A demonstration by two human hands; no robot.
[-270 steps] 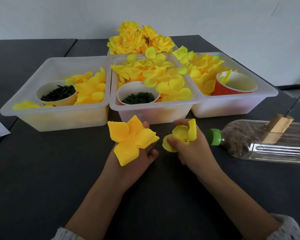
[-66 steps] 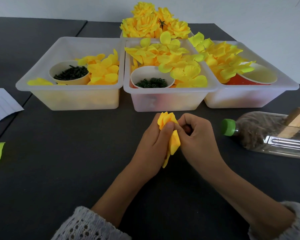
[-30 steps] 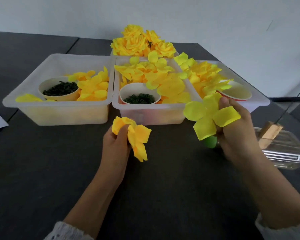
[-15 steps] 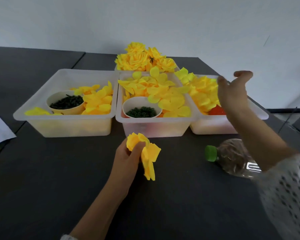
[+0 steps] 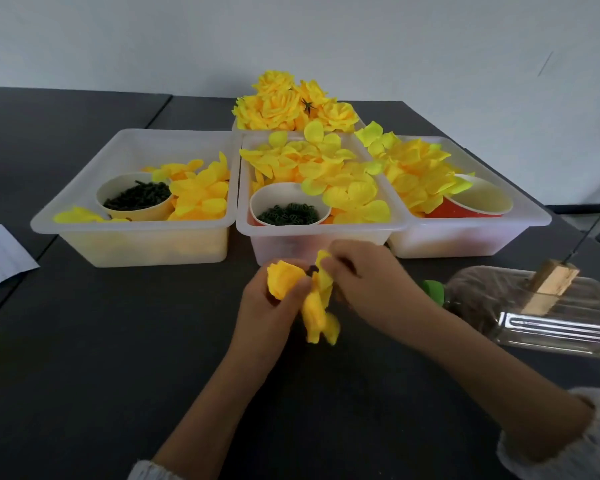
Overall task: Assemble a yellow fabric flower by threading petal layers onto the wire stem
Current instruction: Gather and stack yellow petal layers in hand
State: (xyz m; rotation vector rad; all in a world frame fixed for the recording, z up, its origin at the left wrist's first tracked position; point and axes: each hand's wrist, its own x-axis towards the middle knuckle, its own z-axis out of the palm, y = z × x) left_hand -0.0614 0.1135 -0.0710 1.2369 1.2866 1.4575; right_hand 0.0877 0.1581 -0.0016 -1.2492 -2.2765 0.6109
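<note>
Left hand (image 5: 269, 308) fingers curl round the bunched yellow fabric flower (image 5: 303, 299), thumb pressing the upper wad of petals. Right hand (image 5: 364, 282) fingers pinch a yellow petal layer (image 5: 324, 263) at the flower's top right edge; motion blur there, so exact fingertip placement can't be told. A small dark spot (image 5: 313, 270) sits between the two hands, likely the stem tip or centre piece; can't confirm. Wire stem itself not visible. The flower is held just above the dark grey tabletop (image 5: 118, 358), near the front wall of the middle translucent plastic bin (image 5: 312, 242).

Risks, judging from this:
- Layers are crumpled, so the petal's centre hole is hidden. Threading blind could miss it or tear the fabric.
- Left grip is mostly on petals. If it isn't also on the stem, pushing a new layer on could slide earlier layers off.
- Lower petals hang loose below the left hand and could snag or fold under.
- Right forearm is near the clear plastic bottle with green cap (image 5: 520, 306), lying on its side at the right. An elbow shift could roll it.

Outward: left bin holds loose yellow petals and a paper cup of dark green pieces (image 5: 136, 197); the middle bin likewise; right bin holds petals and a red paper cup (image 5: 471, 202). Finished yellow flowers (image 5: 291, 105) are piled at the far side.
</note>
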